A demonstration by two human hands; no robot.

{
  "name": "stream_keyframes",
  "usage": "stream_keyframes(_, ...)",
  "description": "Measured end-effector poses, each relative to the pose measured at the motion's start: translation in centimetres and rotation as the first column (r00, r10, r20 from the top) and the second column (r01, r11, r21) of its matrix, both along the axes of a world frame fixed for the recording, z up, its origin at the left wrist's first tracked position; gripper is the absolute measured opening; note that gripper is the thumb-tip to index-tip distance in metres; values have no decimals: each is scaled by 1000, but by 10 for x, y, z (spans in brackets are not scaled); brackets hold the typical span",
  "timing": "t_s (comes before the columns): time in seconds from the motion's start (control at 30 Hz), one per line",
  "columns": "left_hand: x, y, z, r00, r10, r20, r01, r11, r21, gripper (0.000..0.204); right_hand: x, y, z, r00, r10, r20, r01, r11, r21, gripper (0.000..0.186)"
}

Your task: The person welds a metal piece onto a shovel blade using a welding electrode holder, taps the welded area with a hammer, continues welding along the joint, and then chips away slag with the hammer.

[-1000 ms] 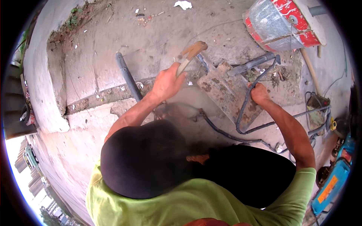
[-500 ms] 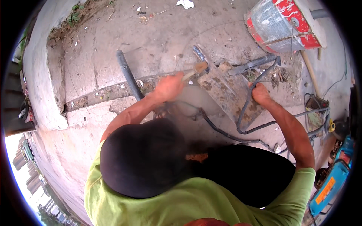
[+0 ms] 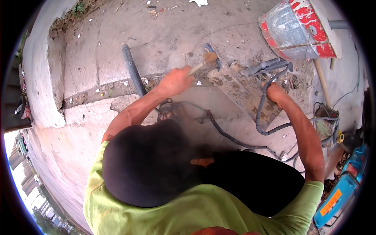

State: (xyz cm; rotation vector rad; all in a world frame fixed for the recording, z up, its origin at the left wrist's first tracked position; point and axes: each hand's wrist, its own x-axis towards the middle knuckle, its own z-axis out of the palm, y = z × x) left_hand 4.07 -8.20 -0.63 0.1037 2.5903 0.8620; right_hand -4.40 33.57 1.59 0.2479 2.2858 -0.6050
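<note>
"How far along are we?"

"Partway, we'd judge. Our left hand [image 3: 176,81] is clamped on the hammer [image 3: 201,65], and its blurred head [image 3: 211,57] is just beside the bluish stub [image 3: 209,47] at the far end of the rusty blade [image 3: 244,91]. We can't tell whether they touch."

"So where is the blade?"

"Slanting between our hands, which are well apart."

"And our right hand [image 3: 277,95]?"

"At the blade's right-hand edge, where the dark cable [image 3: 260,113] crosses. Our fingers are partly hidden, so we can't tell what they grip."

"What's done, then?"

"Hammer and blade are together; the stub sticks out from the blade's far end."

"And what's left?"

"We can't count the blows remaining; nothing shows the hammering is finished."
</note>
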Motion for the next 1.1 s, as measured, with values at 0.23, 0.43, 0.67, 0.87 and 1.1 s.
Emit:
stream_keyframes(0.23,7,17,14,983,179,-44,-175,982,73,29,-3,8,-7,999,2,43,-1,1000,-20,49)
stream_keyframes(0.43,-4,8,29,996,93,-6,-92,992,82,30,-5,7,-4,1000,17,20,-17,1000,6,52)
stream_keyframes(0.67,-5,8,4,999,36,-21,-37,998,-45,31,-6,12,-13,999,50,5,-50,999,-17,53)
stream_keyframes(0.87,0,18,33,968,252,2,-250,958,144,34,-5,2,-2,999,-31,43,32,999,-33,54)
stream_keyframes(1.1,0,5,16,993,77,93,-85,993,81,34,-1,8,-6,999,54,-11,-54,999,-6,53)
